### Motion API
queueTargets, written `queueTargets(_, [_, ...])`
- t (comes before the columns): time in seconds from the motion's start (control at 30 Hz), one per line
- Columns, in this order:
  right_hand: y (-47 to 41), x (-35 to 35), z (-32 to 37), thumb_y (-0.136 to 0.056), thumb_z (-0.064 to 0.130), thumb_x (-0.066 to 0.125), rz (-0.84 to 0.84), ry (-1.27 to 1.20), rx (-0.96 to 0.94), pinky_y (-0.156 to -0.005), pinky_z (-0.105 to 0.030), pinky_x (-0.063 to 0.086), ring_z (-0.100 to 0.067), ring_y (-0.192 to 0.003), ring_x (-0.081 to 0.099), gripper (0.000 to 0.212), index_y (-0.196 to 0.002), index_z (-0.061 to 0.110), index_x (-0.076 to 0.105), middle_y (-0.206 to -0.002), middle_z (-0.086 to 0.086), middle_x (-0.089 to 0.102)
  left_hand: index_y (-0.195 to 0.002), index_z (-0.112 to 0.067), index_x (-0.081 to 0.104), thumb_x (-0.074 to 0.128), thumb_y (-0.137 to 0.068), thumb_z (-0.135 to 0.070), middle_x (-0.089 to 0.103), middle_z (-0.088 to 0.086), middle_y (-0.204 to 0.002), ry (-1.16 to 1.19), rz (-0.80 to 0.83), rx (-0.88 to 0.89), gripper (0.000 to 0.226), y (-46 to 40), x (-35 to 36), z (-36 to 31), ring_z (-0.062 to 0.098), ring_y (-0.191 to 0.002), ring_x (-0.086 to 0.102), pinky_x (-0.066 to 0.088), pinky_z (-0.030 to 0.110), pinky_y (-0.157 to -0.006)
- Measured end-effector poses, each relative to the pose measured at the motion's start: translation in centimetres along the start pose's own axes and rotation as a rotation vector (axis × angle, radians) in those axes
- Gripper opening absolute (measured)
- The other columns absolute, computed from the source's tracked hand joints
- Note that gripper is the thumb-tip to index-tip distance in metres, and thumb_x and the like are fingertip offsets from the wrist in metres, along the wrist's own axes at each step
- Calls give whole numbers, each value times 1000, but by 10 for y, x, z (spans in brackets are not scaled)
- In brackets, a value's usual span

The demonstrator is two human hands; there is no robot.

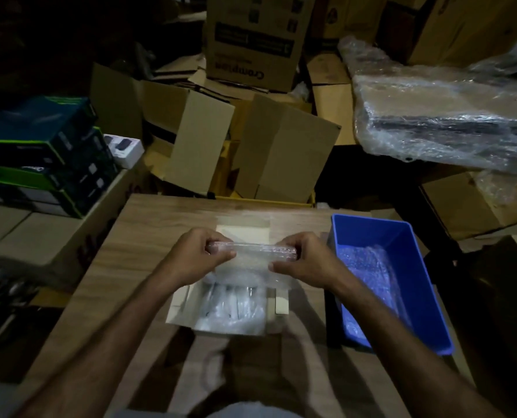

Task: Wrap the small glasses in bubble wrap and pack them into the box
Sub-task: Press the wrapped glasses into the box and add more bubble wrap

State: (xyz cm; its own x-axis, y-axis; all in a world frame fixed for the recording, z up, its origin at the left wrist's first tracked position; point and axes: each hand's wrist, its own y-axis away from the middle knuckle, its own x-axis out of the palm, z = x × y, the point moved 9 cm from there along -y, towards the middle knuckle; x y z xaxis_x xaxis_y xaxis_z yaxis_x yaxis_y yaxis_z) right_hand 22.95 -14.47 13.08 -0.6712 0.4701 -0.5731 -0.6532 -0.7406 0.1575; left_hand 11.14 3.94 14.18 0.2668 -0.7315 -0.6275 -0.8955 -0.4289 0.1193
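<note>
Both hands hold a bubble-wrapped roll [251, 251] level above the open white box [178, 309]. The left hand [196, 254] has its grip curled round the roll's left end; the right hand [302, 260] pinches the right end between thumb and fingers. Whether a glass lies inside cannot be told. Wrapped bundles [233, 309] lie in the box on the wooden surface [148, 236]. Just beside the box stands a blue bin [414, 267] holding bubble wrap [368, 285].

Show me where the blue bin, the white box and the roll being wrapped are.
blue bin [414, 276]: head view, on its right inner wall.
white box [177, 306]: head view, on its left flap.
bubble-wrapped roll [251, 250]: head view, on its middle, between both hands.
</note>
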Motion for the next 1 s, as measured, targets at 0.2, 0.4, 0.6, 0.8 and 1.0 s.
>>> queueTargets(0.2, [5,8,18,-95,29,70,117,-415,-1,-84,-33,56,-17,-92,73,22,-94,7,73,-96,-5,77,-114,-27,71,72,-87,-46,69,-9,-126,381,144,25,33,7,-12,6,9,-120,63,51,34,-101])
queueTargets(0.4, [3,21,-3,-93,31,72,-189,-651,217,-61,-14,54,-2,-75,71,44,-129,21,49,-97,7,69,-135,-28,49,68,-95,-23,62,3,-133,553,-51,-86,45,10,4,30,-1,-95,71,55,15,-65])
queueTargets(0.6, [12,52,-1,-75,5,88,-17,-575,-67,-89,-27,58,-14,-118,66,87,-147,27,45,-132,0,62,-152,-43,33,63,-98,-22,31,-14,-157,557,-113,-27,65,8,7,44,6,-140,33,47,31,-100])
queueTargets(0.8, [-3,46,-8,-73,17,89,-199,-86,-73,-84,-33,59,-9,-97,58,62,-129,31,65,-109,4,54,-138,-28,58,91,-67,-7,51,-12,-136,378,195,-13,81,15,20,45,1,-117,62,57,18,-86])
queueTargets(1.0, [-4,46,6,-83,14,74,-348,312,-259,-85,-13,41,-7,-114,46,23,-104,24,79,-138,2,44,-121,-26,72,79,-82,-8,41,1,-138,-269,-177,274,43,10,13,37,8,-118,49,52,24,-98])
